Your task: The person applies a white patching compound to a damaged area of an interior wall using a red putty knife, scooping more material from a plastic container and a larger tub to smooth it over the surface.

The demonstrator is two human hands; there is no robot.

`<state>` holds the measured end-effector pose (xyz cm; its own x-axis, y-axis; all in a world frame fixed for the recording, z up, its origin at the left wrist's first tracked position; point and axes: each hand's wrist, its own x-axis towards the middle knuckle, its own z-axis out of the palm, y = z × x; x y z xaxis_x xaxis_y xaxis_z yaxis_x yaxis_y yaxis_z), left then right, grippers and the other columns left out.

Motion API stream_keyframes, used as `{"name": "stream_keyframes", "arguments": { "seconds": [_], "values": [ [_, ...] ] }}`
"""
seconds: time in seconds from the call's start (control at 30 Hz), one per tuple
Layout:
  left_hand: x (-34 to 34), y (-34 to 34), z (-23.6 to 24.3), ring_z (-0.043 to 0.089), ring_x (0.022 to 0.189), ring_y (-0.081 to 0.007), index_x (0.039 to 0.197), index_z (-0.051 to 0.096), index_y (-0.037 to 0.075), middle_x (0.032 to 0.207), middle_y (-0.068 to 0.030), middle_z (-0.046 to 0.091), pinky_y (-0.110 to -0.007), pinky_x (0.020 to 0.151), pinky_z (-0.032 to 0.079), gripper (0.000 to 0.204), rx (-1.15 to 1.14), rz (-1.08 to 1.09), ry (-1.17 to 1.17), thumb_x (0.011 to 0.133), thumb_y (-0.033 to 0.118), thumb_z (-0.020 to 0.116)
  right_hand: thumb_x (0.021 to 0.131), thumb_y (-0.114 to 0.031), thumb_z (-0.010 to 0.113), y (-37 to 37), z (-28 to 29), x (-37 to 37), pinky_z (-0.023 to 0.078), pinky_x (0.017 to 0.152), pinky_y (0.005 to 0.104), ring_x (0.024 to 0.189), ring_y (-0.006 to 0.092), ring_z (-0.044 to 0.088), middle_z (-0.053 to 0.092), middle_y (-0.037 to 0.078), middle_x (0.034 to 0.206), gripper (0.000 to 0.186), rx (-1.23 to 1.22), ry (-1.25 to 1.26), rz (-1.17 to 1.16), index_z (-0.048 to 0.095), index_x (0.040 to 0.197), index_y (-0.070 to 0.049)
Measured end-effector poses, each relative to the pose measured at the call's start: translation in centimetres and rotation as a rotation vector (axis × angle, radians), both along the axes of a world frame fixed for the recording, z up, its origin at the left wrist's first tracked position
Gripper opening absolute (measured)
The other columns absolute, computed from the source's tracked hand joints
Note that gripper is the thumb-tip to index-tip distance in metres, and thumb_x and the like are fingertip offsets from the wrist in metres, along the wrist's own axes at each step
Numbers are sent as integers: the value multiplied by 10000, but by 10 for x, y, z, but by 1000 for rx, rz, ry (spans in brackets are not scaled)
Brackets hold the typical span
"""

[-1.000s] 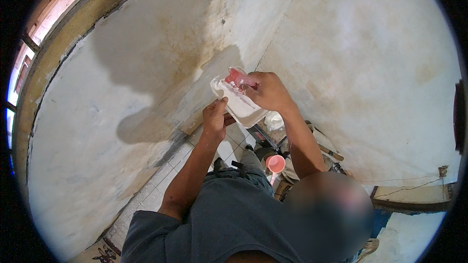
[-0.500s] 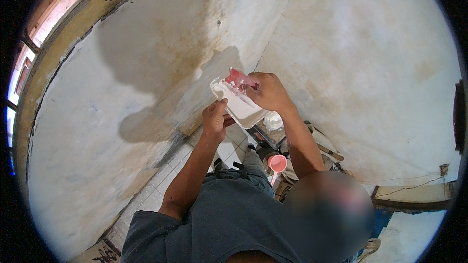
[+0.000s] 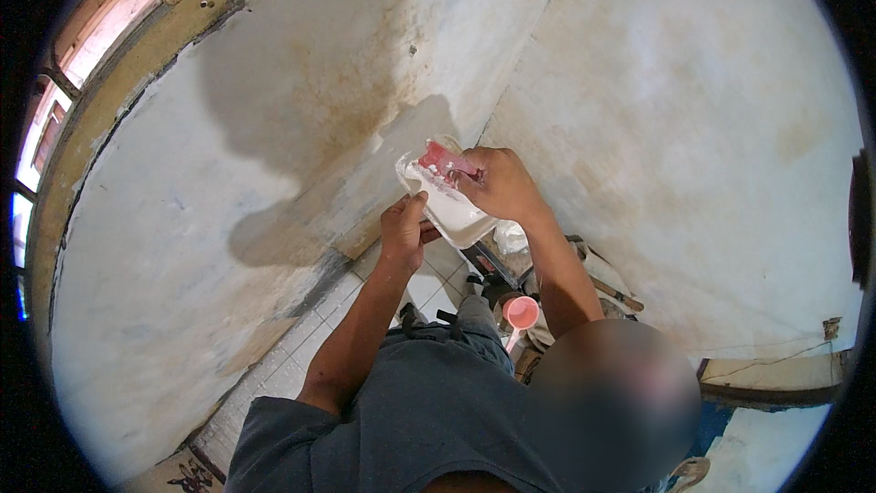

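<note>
My left hand [image 3: 403,230] grips a shallow white rectangular tray [image 3: 464,230] by its left side, thumb over the rim and the other fingers beneath. Pale, creamy paste [image 3: 451,206] lies in the tray, thicker and smeared along the far edge. A red, translucent scraper [image 3: 442,160], spotted with white paste, is in my right hand [image 3: 502,184], closed around its near end. The scraper rests over the far part of the tray, at the paste. Part of it is hidden under my fingers.
Patchy white walls meet in a corner [image 3: 527,46] ahead. A wooden-framed window [image 3: 155,32] is at the upper left. Below my right forearm are a pink dipper [image 3: 521,313], a crumpled white bag [image 3: 510,237] and a wooden-handled tool [image 3: 619,294]. White floor tiles [image 3: 315,333] run along the left wall.
My right hand and the scraper have come slightly nearer and to the left over the tray. The tray has shifted a little nearer too, still in my left hand.
</note>
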<state>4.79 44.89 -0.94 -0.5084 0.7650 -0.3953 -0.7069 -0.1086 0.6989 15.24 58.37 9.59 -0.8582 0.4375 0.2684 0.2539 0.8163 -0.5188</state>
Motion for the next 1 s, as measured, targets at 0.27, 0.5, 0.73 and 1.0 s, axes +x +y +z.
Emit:
{"name": "stream_keyframes", "arguments": {
  "seconds": [0.27, 0.5, 0.73, 1.0],
  "values": [
    [-1, 3, 0, 692, 737, -244, 1027, 585, 10, 936, -116, 662, -344, 613, 589, 290, 7, 49, 0, 877, 257, 606, 741, -166, 644, -3, -3, -1, 489, 631, 424, 687, 382, 615, 617, 202, 740, 162, 12, 28, -123, 656, 815, -22],
    [-1, 5, 0, 688, 694, -220, 1033, 589, 19, 918, -113, 665, -340, 599, 588, 286, -12, 81, -9, 874, 255, 607, 764, -230, 618, -9, 1, -3, 501, 693, 479, 716, 405, 618, 634, 207, 803, 212, 24, -49, -46, 643, 847, -36],
    [0, 10, 1, 688, 691, -219, 1076, 584, 9, 919, -109, 659, -352, 621, 598, 307, -6, 93, -6, 881, 246, 599, 736, -177, 639, 13, 3, -3, 491, 640, 418, 693, 385, 614, 613, 200, 736, 185, 12, 71, -92, 641, 805, -6],
    [7, 19, 8, 692, 731, -252, 1072, 580, -2, 950, -122, 652, -376, 643, 602, 276, 22, 128, 15, 906, 218, 570, 753, -232, 625, 19, -2, -4, 505, 676, 460, 719, 386, 620, 634, 178, 789, 200, 11, -29, -69, 648, 840, -53]
  ]
}}
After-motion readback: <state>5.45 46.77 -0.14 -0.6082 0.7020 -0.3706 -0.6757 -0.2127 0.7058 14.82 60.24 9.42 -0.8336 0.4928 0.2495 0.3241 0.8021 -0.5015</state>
